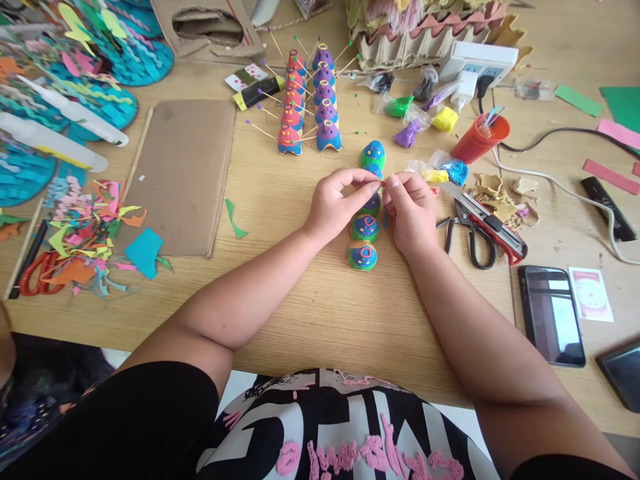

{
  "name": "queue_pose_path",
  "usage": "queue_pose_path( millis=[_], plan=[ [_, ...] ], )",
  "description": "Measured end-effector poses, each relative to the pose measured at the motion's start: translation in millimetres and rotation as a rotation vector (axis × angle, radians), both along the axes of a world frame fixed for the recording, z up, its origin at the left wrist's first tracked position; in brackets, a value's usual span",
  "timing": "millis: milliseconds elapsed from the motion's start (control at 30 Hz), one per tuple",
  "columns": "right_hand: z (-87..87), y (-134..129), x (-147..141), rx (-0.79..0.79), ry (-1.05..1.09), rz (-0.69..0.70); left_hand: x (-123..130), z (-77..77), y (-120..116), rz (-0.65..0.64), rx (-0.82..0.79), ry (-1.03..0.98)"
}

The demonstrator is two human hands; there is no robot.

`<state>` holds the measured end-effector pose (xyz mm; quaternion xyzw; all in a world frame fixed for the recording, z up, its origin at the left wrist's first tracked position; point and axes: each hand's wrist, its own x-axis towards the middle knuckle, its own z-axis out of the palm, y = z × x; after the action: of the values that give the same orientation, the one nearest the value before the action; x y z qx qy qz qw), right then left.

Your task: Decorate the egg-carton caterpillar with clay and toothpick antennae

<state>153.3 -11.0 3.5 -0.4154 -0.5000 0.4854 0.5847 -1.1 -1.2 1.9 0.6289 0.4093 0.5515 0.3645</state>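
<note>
Over a row of blue-and-green painted egg-carton cups (364, 228), my two hands meet at the fingertips. A thin red strip (383, 183), perhaps modelling clay, shows between them. My left hand (343, 200) pinches its left end with thumb and forefinger. On the other end, my right hand (413, 212) is closed, thumb on top. The cups have small faces, and the nearest two carry red loops. My hands partly cover the middle cups. Beyond stand finished-looking rows of red cups (293, 100) and purple cups (326, 110), both on blue bases with pin-headed sticks.
Right of my hands lie pliers (473, 233), a red utility knife (493, 223), a phone (552, 317) and an orange cup (480, 138). Bagged clay (407, 133) and a power strip (477, 63) sit behind. Leftward are cardboard (177, 173), paper scraps (93, 233) and red scissors (37, 275).
</note>
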Motion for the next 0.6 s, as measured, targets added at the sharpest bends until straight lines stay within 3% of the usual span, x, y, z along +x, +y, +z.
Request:
queue_pose_path(
  millis=[600],
  plan=[
    [2.5,-1.1,-2.6,-0.012,-0.019,0.012,0.9,-0.7,0.3,0.028,-0.058,-0.023]
  ],
)
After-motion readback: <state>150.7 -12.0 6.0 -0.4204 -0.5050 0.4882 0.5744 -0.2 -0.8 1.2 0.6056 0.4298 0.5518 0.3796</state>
